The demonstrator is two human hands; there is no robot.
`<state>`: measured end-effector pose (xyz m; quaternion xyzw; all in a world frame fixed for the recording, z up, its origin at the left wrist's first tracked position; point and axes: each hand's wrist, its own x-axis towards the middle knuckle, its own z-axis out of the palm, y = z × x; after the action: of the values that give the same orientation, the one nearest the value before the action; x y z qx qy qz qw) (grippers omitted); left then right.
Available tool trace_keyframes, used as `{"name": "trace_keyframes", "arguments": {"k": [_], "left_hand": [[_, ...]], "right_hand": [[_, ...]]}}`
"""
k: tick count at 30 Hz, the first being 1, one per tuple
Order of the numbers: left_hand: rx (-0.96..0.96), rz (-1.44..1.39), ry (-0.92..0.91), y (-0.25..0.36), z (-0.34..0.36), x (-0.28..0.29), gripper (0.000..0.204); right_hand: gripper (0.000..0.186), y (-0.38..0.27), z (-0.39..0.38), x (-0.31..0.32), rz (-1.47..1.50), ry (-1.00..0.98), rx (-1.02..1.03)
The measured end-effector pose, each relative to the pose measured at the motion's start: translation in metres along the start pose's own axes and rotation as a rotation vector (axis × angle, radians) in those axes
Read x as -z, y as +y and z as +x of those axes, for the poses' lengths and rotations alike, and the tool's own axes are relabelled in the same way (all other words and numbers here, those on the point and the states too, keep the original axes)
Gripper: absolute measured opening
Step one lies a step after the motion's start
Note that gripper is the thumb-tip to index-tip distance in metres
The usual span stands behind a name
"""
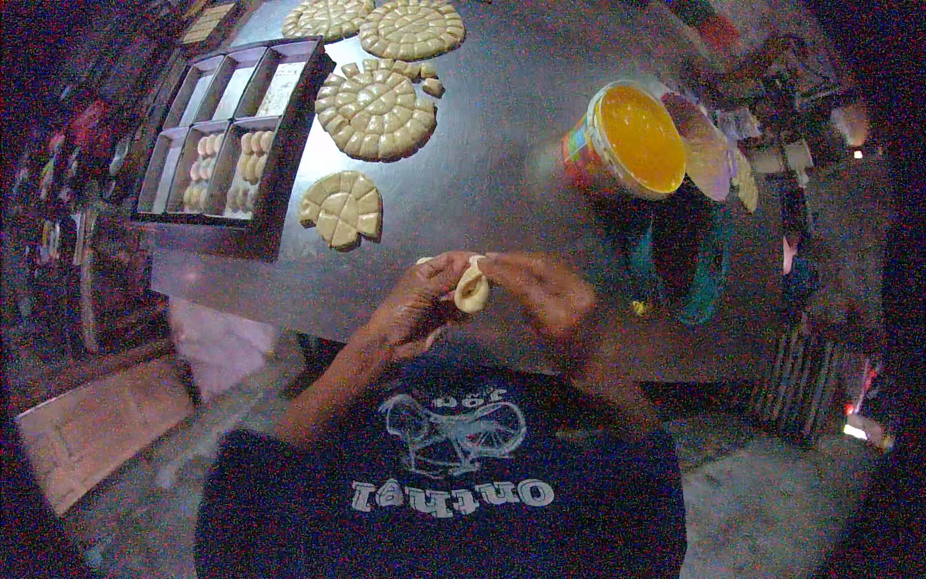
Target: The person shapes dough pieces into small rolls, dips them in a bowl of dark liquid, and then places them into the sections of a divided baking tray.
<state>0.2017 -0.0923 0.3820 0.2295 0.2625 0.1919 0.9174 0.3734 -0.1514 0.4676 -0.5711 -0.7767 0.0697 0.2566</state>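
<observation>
A small piece of pale dough [472,292] is held up in front of my chest, over the table's near edge. It is cupped, with a brownish hollow or filling showing in it. My left hand [422,297] is closed around the dough's left side. At its upper edge, the fingertips of my right hand [546,289] pinch the dough; this hand is partly blurred. Beyond my left hand lies a smaller, partly used round of dough cut in wedges [344,209]. Farther back is a larger scored dough round [374,111], with loose bits at its upper right edge.
A black divided tray [253,228] stands at the left, with small shaped dough pieces [202,172] in its near compartments. Another scored dough round [412,29] lies at the far edge. At the right stands a bucket of orange-yellow contents [640,137] on the metal table [502,125].
</observation>
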Motion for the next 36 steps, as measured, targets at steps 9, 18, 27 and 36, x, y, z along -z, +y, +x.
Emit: {"name": "trace_keyframes", "arguments": {"k": [9, 18, 27, 36], "left_hand": [[0.076, -0.235, 0.015, -0.010, 0.008, 0.005, 0.039], [-0.099, 0.246, -0.037, 0.032, -0.004, -0.002, 0.029], [-0.109, 0.310, 0.207, 0.009, 0.007, -0.002, 0.035], [0.115, -0.053, -0.014, -0.015, 0.015, 0.023, 0.032]], "right_hand": [[0.031, -0.029, -0.019, -0.035, -0.275, 0.182, -0.096], [0.013, -0.022, -0.006, -0.032, 0.450, 0.344, -0.707], [0.015, -0.022, -0.020, -0.052, 0.496, 0.352, -0.798], [0.031, -0.022, -0.019, -0.040, -0.185, 0.195, -0.088]]}}
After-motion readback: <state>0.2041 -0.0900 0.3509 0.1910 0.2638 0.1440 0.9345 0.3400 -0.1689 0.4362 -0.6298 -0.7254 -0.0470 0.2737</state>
